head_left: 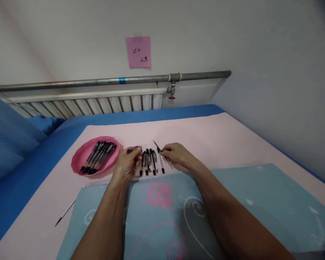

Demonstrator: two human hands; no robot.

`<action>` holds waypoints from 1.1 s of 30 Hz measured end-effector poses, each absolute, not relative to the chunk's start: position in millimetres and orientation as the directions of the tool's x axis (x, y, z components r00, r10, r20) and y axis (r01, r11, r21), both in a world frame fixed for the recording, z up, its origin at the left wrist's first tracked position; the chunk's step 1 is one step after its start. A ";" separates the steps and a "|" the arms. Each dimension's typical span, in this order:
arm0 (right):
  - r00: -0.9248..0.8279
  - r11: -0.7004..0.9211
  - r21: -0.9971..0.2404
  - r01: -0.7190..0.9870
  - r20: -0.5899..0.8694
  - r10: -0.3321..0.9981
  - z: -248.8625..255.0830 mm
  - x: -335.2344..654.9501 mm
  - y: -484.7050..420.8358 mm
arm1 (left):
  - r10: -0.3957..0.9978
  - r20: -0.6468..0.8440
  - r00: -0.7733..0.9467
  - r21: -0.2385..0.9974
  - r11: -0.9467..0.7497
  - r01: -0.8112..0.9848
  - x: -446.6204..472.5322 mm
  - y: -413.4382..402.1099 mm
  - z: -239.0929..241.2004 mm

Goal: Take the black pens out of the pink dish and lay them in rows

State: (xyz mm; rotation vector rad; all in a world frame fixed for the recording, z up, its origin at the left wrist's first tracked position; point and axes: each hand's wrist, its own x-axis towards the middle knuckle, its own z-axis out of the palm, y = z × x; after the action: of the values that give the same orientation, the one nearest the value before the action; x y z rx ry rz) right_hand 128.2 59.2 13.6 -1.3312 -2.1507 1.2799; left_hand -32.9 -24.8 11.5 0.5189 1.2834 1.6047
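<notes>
Several black pens (151, 161) lie side by side on the pink sheet (206, 133) between my two hands. My left hand (128, 164) rests at the left end of that row, fingers curled around a black pen part. My right hand (174, 153) sits at the right end and pinches a thin pen refill (156, 145) that points up and left. A pink plate (81, 156) further left holds several more black pens (98, 157).
A light blue patterned cloth (246, 209) covers the near part of the surface under my forearms. A loose white refill (65, 212) lies at its left edge. A blue mattress edge (29, 169), a radiator (97, 104) and a wall with a pink note (138, 51) lie beyond.
</notes>
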 end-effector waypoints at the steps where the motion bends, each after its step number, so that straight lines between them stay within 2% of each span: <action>1: -0.476 0.154 -0.777 0.610 -0.205 0.855 11.3 129.3 62.1 | 0.874 -0.233 -0.427 0.911 0.042 -0.411 -33.7 -25.0 11.0; 5: -0.421 0.147 -0.683 0.715 -0.253 0.871 -3.0 129.9 71.0 | 0.887 -0.215 -0.408 0.921 0.045 -0.387 -33.3 -26.0 11.3; 12: -0.464 0.204 -0.658 0.725 -0.247 0.851 -11.0 129.0 68.8 | 0.890 -0.201 -0.409 0.934 0.048 -0.355 -32.3 -26.4 12.5; 17: -0.472 0.345 -0.562 0.752 -0.094 0.876 -3.7 124.9 65.5 | 0.891 -0.198 -0.408 0.937 0.049 -0.347 -33.3 -26.2 11.0; 20: -0.478 0.371 -0.523 0.767 -0.081 0.874 -2.8 120.4 64.1 | 0.889 -0.194 -0.414 0.936 0.043 -0.348 -33.5 -25.8 10.5; 33: -0.473 0.327 -0.529 0.783 -0.165 0.865 -1.1 112.6 55.8 | 0.888 -0.188 -0.421 0.942 0.041 -0.334 -32.1 -25.6 9.8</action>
State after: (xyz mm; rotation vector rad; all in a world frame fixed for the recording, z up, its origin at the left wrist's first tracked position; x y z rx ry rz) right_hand 112.6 55.8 -1.1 -1.5256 -2.4359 0.8408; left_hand -32.1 -25.6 9.8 0.6226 1.3302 1.5748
